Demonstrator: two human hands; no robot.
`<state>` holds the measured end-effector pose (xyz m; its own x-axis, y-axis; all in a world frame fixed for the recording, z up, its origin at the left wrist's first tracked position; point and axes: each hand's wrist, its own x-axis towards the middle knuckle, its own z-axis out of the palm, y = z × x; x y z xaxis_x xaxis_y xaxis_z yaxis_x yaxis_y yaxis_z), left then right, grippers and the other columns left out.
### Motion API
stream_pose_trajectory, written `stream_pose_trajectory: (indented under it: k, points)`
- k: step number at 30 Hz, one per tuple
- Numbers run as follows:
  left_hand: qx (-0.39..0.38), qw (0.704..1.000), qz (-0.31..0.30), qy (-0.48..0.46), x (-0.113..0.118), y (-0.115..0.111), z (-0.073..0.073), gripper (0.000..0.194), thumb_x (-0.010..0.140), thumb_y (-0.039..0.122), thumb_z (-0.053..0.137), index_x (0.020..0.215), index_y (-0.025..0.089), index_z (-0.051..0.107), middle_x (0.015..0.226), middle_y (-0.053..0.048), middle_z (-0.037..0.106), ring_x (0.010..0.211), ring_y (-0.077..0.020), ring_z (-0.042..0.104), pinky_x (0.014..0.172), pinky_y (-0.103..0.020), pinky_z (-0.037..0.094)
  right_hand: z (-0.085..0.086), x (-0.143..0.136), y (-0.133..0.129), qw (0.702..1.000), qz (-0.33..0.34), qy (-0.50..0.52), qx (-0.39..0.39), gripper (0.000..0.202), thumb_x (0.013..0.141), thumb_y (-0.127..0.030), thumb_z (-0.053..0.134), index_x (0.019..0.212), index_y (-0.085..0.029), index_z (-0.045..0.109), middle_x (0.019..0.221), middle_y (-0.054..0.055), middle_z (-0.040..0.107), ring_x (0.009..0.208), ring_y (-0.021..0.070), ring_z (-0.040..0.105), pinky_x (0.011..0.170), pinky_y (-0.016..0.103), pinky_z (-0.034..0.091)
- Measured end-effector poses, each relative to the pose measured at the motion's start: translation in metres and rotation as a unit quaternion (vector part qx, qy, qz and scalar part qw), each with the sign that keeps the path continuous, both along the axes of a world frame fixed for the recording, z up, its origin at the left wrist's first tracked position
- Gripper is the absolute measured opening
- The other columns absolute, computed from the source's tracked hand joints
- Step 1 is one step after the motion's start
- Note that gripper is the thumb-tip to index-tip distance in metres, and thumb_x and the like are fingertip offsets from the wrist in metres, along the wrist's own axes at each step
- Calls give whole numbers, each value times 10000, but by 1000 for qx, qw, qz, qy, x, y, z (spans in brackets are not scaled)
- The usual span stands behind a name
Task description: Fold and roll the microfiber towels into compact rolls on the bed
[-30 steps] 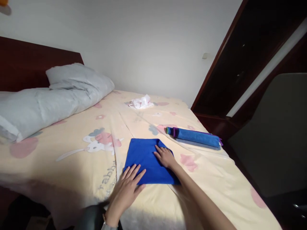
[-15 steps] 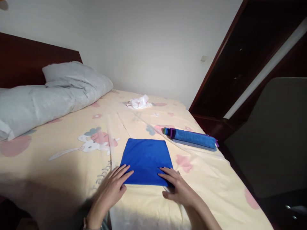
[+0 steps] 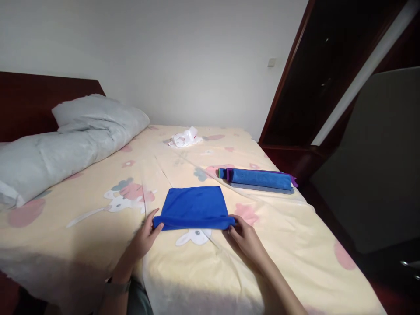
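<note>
I have the blue cloth (image 3: 194,201) on the bed (image 3: 278,258) right in front of me, its near edge turned up into a narrow roll that runs from side to side. My left hand (image 3: 143,238) has the left end of that roll, the fingers (image 3: 155,233) pinching it with the thumb on my side. My right hand (image 3: 248,239) pinches the right end in much the same way, though some fingertips are hidden there and I cannot tell how each of them lies. Past the roll the cloth lies flat, with its 2 far corners showing. A white rabbit print (image 3: 197,237) shows just on my side of it. I take the step in hand to be rolling up the near edge, and an early stage of it, since most of the cloth is flat. The next move, as I judge it, calls for both ends to turn away from me at the same pace, the 2 hands level; if 1 end got ahead, the roll could skew. The soft fabric might also sag between my hands. Farther off to the right, apart from the cloth, lies a bundle of blue and purple rolls (image 3: 262,178).
</note>
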<state>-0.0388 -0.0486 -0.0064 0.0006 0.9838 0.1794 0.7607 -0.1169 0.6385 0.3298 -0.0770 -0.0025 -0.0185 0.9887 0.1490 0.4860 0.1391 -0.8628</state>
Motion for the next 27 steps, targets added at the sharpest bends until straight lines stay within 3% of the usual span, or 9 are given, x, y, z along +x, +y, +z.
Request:
stream_pose_trajectory:
  k: [2, 7, 9, 12, 14, 17, 22, 27]
  points:
    - [6, 1000, 12, -1, 2, 9, -5, 629, 912, 543, 414, 1427, 183, 390, 715, 30, 526, 651, -162, 602, 669, -268, 509, -3, -1, 11, 999, -22, 19, -17, 378, 928, -370, 465, 1249, -197, 563, 1169, 101, 692, 1062, 252, 658, 902, 366, 508]
    - [4, 998, 59, 28, 9, 29, -5, 591, 891, 568, 456, 1354, 201, 455, 989, -73, 681, 966, -243, 679, 782, -307, 519, -7, -5, 36, 996, -62, -40, -42, 485, 919, -451, 483, 1329, -194, 506, 1134, 118, 707, 1071, 288, 660, 877, 384, 500]
    - [-12, 995, 72, 68, 16, 33, 0, 532, 906, 560, 437, 1294, 201, 502, 932, -72, 708, 905, -243, 699, 732, -294, 510, -7, -7, 42, 994, -72, -67, -45, 485, 929, -458, 470, 1340, -200, 488, 1140, 120, 706, 1068, 289, 663, 859, 375, 496]
    - [-33, 974, 125, 188, 26, 33, 7, 456, 945, 547, 358, 990, 187, 636, 753, -85, 707, 752, -254, 700, 631, -283, 448, -7, -10, 47, 989, -84, -113, -52, 426, 953, -460, 429, 1304, -228, 496, 1042, 98, 735, 981, 277, 694, 789, 346, 491]
    - [-31, 948, 162, 271, 31, 29, 9, 517, 955, 557, 319, 780, 186, 634, 690, -108, 694, 698, -270, 685, 604, -295, 400, -7, -11, 48, 983, -100, -147, -54, 423, 955, -477, 418, 1293, -233, 489, 1021, 98, 735, 955, 286, 696, 757, 343, 481]
    - [-12, 931, 174, 321, 33, 26, 8, 547, 950, 572, 329, 678, 186, 603, 703, -116, 691, 709, -271, 670, 612, -300, 359, -4, -11, 49, 975, -133, -166, -63, 511, 942, -534, 413, 1332, -205, 447, 1039, 123, 721, 991, 318, 675, 761, 362, 465]
    - [-27, 958, 168, 231, 31, 33, 3, 409, 942, 528, 405, 742, 200, 545, 666, -40, 656, 662, -207, 646, 589, -261, 313, 2, -15, 54, 974, -145, -134, -115, 558, 919, -585, 413, 1327, -206, 448, 896, 97, 722, 880, 307, 690, 705, 341, 445]
    - [-22, 979, 189, 69, 34, 32, 5, 234, 911, 462, 496, 950, 231, 486, 713, 9, 652, 660, -183, 645, 588, -227, 356, 1, -15, 48, 984, -126, -80, -94, 426, 907, -509, 450, 1238, -240, 463, 702, -4, 626, 659, 232, 641, 616, 291, 411]
